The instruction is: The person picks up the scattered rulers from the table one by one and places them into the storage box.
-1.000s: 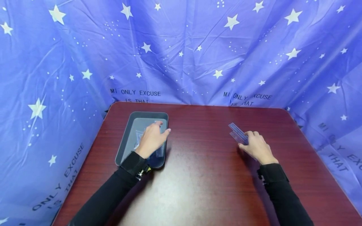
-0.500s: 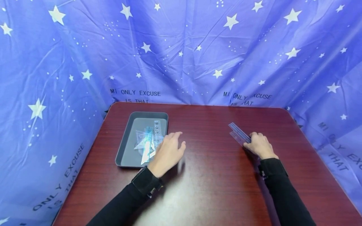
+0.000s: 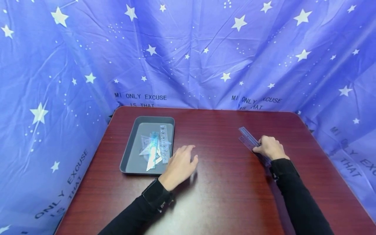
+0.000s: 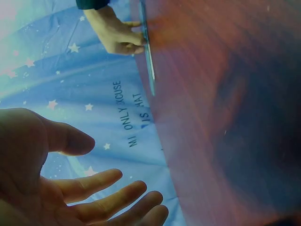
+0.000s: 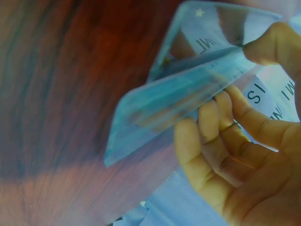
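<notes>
My right hand [image 3: 271, 147] pinches a clear bluish ruler [image 3: 249, 135] between thumb and fingers, above the right part of the table. In the right wrist view the ruler [image 5: 164, 106] slants away from the fingertips, with a second clear face above it; whether that is another ruler or a reflection I cannot tell. My left hand [image 3: 180, 165] holds nothing, its fingers spread and slightly bent, just right of a grey tray [image 3: 127, 153]. Inside the tray a bluish ruler [image 3: 153, 150], a clear ruler with round cutouts [image 3: 164, 143] and a clear set square [image 3: 145, 141] overlap.
The tray stands on the left of a glossy reddish-brown table [image 3: 211, 182]. A blue curtain [image 3: 191, 65] with white stars and printed words hangs behind the table and along both sides.
My left hand has moved from over the tray to the right and nearer, uncovering the rulers inside. My right hand keeps its ruler and has shifted slightly right along it.
</notes>
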Demonstrator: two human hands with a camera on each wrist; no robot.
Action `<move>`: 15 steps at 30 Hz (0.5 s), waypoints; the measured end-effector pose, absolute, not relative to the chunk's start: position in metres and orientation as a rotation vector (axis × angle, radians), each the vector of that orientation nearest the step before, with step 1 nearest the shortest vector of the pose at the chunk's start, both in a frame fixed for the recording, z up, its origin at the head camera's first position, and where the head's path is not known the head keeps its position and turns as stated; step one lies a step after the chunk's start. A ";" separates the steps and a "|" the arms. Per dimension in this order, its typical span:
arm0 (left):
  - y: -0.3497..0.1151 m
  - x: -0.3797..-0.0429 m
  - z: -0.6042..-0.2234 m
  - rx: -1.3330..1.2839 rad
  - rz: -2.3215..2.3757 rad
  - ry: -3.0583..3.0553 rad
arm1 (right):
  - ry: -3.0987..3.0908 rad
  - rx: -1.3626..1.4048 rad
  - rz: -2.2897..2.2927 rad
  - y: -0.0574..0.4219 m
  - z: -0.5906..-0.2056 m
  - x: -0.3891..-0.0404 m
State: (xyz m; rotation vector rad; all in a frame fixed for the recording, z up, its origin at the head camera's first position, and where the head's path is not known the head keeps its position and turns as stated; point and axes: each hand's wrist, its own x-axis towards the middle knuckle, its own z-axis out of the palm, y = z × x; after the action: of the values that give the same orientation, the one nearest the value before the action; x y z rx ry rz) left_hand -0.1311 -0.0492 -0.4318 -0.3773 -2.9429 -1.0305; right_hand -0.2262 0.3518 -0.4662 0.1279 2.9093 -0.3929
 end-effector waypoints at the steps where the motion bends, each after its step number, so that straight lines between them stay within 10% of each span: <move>1: -0.048 -0.130 -0.433 -0.373 -1.053 -2.946 | 2.916 0.121 -0.391 0.352 -0.467 -0.226; 15: -0.042 -0.140 -0.485 -0.426 -1.387 -2.737 | 3.095 -0.062 -0.399 0.306 -0.441 -0.208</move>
State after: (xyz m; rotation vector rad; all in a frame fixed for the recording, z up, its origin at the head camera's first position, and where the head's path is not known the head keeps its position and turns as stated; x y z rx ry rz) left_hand -0.1402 -0.0418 -0.4849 -0.4255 -2.7369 -1.3872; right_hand -0.2079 0.3064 -0.4406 -0.0620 3.0950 -0.3992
